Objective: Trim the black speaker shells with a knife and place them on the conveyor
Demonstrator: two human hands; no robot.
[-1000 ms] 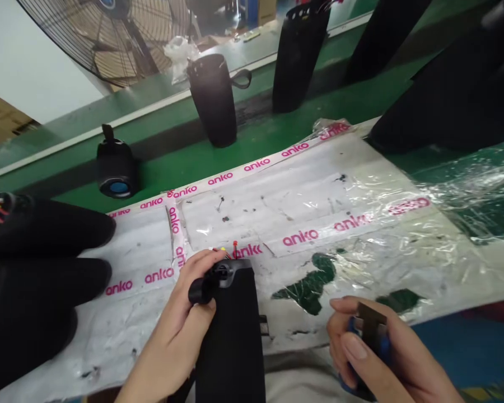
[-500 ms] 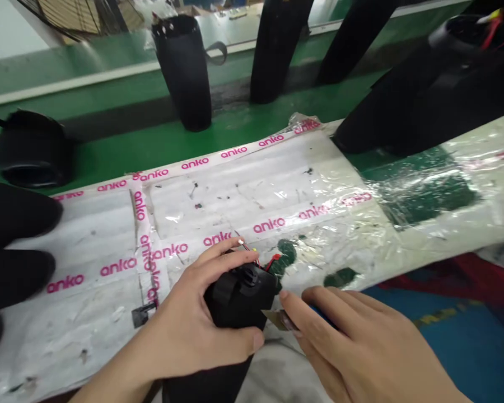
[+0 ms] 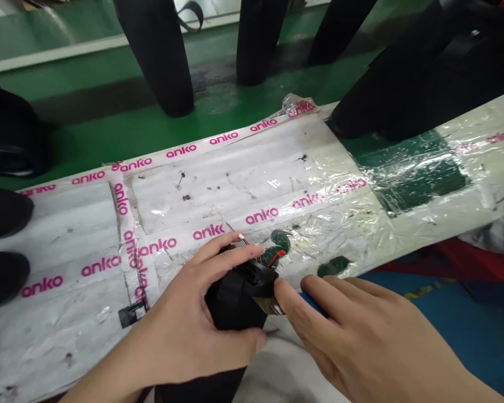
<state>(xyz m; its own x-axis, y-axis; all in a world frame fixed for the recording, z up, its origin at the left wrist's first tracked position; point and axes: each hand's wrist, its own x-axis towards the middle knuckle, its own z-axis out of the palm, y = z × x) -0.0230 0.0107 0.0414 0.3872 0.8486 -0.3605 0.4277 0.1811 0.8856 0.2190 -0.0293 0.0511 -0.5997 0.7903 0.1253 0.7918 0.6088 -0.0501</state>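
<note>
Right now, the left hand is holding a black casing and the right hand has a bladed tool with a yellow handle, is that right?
Not quite: the handle is blue, not yellow, as the head view shows. The rest stands: the left hand is holding a black casing, and the right hand has a bladed tool.

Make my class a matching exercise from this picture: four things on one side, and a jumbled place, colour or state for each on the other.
Things:
1. left hand
2. right hand
3. tape
4. red plug

Descriptions:
A. white with pink letters
B. gripping the black cylinder
C. sticking out by the cylinder's top end
D. holding a blade

Right pairs: 1-B, 2-D, 3-A, 4-C
</note>
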